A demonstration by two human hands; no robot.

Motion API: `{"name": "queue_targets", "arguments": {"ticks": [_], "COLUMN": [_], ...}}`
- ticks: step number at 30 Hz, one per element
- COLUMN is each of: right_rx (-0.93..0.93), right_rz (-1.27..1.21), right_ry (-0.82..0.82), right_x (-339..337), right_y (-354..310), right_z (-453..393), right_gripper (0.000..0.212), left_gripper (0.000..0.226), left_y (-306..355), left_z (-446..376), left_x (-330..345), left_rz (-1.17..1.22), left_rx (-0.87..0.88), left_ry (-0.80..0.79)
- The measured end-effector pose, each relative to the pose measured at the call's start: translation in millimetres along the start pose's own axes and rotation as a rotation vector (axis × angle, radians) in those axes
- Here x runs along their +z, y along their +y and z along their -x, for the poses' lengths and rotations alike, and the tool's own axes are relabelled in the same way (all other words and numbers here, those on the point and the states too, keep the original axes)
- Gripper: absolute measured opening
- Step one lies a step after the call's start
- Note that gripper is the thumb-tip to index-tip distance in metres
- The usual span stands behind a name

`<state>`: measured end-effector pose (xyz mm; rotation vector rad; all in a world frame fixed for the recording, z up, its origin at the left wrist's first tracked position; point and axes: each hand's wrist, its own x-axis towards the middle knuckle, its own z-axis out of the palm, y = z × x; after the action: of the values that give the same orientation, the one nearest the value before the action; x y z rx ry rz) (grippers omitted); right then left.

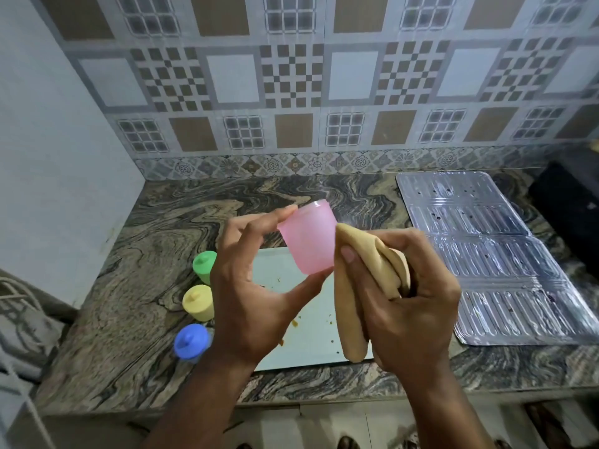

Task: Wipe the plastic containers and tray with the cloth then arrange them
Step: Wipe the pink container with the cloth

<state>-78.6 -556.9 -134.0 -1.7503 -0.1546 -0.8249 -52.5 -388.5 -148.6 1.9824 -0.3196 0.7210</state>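
Marbled counter (136,319) beneath patterned wall tiles (291,76).

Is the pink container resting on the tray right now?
No, the left hand holds the pink container in the air above the white tray.

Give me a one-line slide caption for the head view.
Left hand holds a pink container while right hand presses a tan cloth against it, above the tray.

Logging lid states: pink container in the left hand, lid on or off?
Off. The pink container shows an open rim and no lid, held tilted in the left hand; the right hand holds the cloth.
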Motion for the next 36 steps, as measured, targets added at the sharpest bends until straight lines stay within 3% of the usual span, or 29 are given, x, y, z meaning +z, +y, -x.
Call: {"name": "queue_targets", "arguments": {"ticks": [5,12,15,20,23,29,33,36], "right_rx": [0.017,0.184,0.211,0.222,0.215,0.079,0.035,0.094], "right_rz": [0.106,0.110,0.152,0.226,0.184,0.095,0.105,0.058], "right_ry": [-0.027,0.109,0.126,0.148,0.170,0.032,-0.115,-0.092], "right_x": [13,31,32,31,20,-10,-5,1], "right_y": [-14,-20,-17,-6,-4,0,3,3], "right_z": [-9,-10,-14,-28,-36,-25,-10,-16], "right_gripper": [0.024,0.035,0.034,0.027,0.029,0.029,0.030,0.029], "left_gripper": [0.064,0.060,0.071,0.066,0.071,0.072,0.069,0.071], "left_y": [11,12,9,5,1,-5,1,0], "left_z": [8,24,32,33,32,25,23,22], "left_x": [4,18,21,22,20,11,10,8], "left_rz": [-0.102,-0.191,-0.208,-0.164,-0.113,0.058,0.112,0.210], "left_rx": [0.043,0.102,0.132,0.158,0.048,-0.124,-0.085,-0.060], "left_ry": [0.045,0.174,0.173,0.136,0.107,0.046,0.027,-0.005]}}
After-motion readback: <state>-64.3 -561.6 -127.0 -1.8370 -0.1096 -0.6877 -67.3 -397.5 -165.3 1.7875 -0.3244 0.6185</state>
